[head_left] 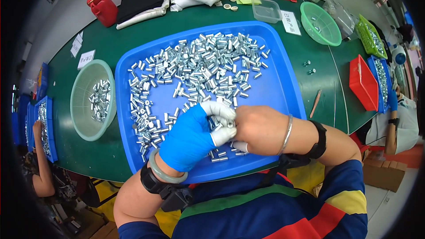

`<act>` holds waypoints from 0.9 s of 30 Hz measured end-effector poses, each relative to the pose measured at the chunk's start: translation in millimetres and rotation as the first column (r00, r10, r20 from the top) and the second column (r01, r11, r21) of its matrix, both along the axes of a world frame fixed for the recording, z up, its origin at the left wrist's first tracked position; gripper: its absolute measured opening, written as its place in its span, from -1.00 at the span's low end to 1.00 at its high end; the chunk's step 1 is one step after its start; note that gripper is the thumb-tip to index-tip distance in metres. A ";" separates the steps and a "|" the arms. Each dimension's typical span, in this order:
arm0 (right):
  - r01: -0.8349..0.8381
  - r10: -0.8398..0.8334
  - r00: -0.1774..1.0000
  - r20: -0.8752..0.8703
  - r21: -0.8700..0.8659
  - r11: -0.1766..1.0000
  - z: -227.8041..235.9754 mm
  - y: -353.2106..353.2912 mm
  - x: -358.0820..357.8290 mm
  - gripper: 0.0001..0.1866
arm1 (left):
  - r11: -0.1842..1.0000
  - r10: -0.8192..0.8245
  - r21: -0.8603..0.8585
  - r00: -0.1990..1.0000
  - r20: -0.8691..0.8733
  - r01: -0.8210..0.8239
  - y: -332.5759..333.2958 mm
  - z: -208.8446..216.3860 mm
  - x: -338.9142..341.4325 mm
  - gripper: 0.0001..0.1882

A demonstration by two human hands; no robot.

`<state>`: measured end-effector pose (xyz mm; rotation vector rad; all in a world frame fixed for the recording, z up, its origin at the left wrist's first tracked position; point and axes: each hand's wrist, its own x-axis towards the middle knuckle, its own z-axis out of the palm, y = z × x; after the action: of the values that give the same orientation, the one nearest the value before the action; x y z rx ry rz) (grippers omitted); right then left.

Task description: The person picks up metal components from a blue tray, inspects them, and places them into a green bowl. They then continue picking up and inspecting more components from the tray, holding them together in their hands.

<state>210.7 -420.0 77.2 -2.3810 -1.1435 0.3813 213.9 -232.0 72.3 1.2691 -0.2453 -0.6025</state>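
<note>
My left hand (188, 135), in a blue glove with white finger covers, is closed on several small silvery rivet nuts (230, 124). Against its fingertips rests my ungloved right hand (259, 128), its fingers curled inward and one white finger cover showing below. Whatever the right fingers grip is hidden. Both hands are over the near part of a large blue tray (290, 73). A thick heap of loose rivet nuts (208, 57) fills the tray's far side and runs down its left side. A few more lie below my hands.
Left of the tray stands a pale green basket (79, 106) holding rivet nuts. At right are a green basket (330, 35), a red bin (361, 82), tweezers (315, 103) and two loose nuts (312, 71). A clear box (267, 11) and red jug (104, 11) stand behind. People work at both sides.
</note>
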 end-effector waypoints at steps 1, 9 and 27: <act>0.001 -0.001 1.000 -0.012 -0.012 1.000 -6.0 1.2 -0.1 -0.83 | 1.000 0.003 0.002 1.000 0.014 -0.003 -0.1 0.1 -0.9 -0.78; 0.010 -0.020 0.994 -0.107 -0.091 0.996 -3.3 -1.7 -0.2 -0.79 | 0.994 -0.108 -0.011 0.971 -0.212 0.108 1.3 2.1 -5.5 -0.75; 0.408 -0.446 0.895 0.000 0.406 0.818 19.1 -5.4 19.3 -0.78 | 0.980 -0.186 -0.160 0.821 -0.539 0.117 6.5 4.9 4.2 -0.85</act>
<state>230.0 -425.4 96.3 -2.2129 -0.6078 -0.1146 218.2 -225.6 77.3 0.9137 0.1039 -1.0521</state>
